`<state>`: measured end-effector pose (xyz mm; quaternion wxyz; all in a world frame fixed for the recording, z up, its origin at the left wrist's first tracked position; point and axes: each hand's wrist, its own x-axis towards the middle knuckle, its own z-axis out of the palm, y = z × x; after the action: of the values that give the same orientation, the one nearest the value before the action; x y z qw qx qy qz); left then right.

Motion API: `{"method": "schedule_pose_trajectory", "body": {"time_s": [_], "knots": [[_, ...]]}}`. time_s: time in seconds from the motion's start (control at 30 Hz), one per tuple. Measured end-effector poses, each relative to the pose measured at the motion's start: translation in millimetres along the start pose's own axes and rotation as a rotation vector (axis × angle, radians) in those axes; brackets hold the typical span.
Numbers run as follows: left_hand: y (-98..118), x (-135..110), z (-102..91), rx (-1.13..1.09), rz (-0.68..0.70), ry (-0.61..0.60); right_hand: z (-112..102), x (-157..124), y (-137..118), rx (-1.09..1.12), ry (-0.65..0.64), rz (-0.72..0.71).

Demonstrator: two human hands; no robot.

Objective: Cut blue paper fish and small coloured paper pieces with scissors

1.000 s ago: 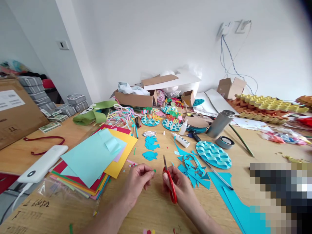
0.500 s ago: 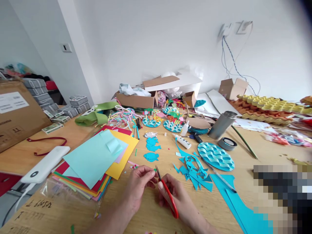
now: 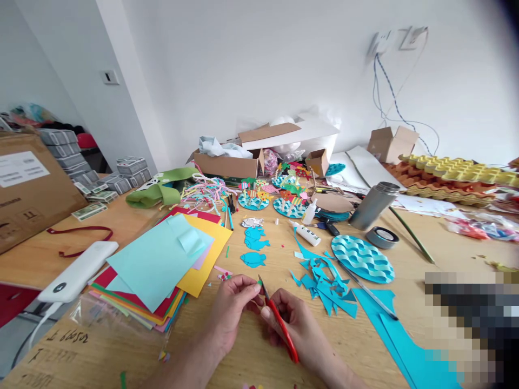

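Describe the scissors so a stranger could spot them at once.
On the wooden table, look low in the middle, where the left hand and right hand come together. The right hand holds the scissors, dark blades pointing forward. Their red handles set them apart from the blue scraps to their right.

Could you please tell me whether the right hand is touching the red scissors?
Touching: the head view shows the right hand gripping the red scissors by their handle.

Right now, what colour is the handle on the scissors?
The scissors handle is red. It shows best in the head view.
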<state>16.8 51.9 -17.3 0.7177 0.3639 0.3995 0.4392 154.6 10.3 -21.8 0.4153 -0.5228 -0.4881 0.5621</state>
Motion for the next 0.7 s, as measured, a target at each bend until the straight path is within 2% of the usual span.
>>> {"method": "schedule_pose_trajectory", "body": {"time_s": [0.37, 0.7], "knots": [[4.3, 0.3, -1.7, 0.010, -0.043, 0.005, -0.2, 0.7, -0.9, 0.010, 0.000, 0.046], [4.1, 1.1, -1.4, 0.127, 0.030, 0.051, 0.7, -1.0, 0.7, -0.020, 0.006, 0.031]]}}
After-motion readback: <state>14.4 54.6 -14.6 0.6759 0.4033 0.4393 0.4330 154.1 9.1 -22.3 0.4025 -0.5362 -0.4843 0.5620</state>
